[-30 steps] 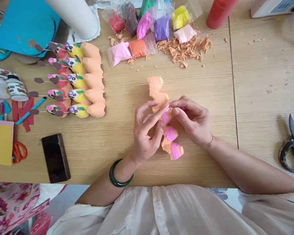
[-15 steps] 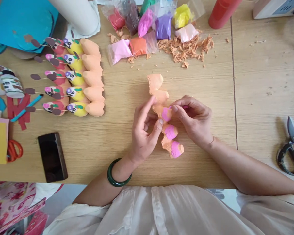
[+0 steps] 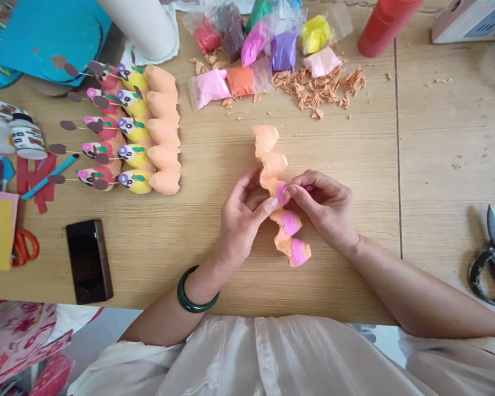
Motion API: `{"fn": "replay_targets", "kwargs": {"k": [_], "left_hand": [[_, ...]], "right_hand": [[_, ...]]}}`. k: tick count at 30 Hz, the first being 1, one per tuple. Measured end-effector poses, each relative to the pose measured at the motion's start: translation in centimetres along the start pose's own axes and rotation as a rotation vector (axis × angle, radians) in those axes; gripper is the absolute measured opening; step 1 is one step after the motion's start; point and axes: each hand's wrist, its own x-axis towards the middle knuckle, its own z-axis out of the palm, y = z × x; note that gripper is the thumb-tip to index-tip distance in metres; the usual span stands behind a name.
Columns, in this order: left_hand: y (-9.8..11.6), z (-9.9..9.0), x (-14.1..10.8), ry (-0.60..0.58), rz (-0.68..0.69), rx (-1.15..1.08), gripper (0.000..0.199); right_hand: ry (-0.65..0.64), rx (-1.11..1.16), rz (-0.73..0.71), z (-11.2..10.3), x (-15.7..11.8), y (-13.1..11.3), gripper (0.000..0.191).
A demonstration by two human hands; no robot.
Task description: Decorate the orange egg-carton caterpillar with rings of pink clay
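Pinching pink clay [image 3: 282,193] on egg-carton strip [image 3: 272,164] | right fingers [image 3: 301,187] clenched | left hand [image 3: 241,223] now grasping strip

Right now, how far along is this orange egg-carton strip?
Done: the two lower cups of the orange egg-carton strip are covered in pink clay. In hand: the left hand and right hand are at the third cup, partly pink. Left: the top two cups remain bare orange.

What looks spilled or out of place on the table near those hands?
Loose orange crumbs lie scattered on the wooden table beside the bagged clay, looking spilled next to the neat packets. The orange egg-carton strip between the left hand and right hand looks intact.
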Motion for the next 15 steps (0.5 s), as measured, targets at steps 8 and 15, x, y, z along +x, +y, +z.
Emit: {"fn": "replay_targets", "kwargs": {"k": [8, 15], "left_hand": [[1.9, 0.1, 0.5, -0.118, -0.268, -0.202, 0.030], [1.7, 0.2, 0.0, 0.005, -0.158, -0.034, 0.019]], "right_hand": [[-0.037, 0.027, 0.015, 0.2, -0.3, -0.1, 0.042], [-0.087, 0.024, 0.033, 0.4, -0.4, -0.2, 0.044]]}}
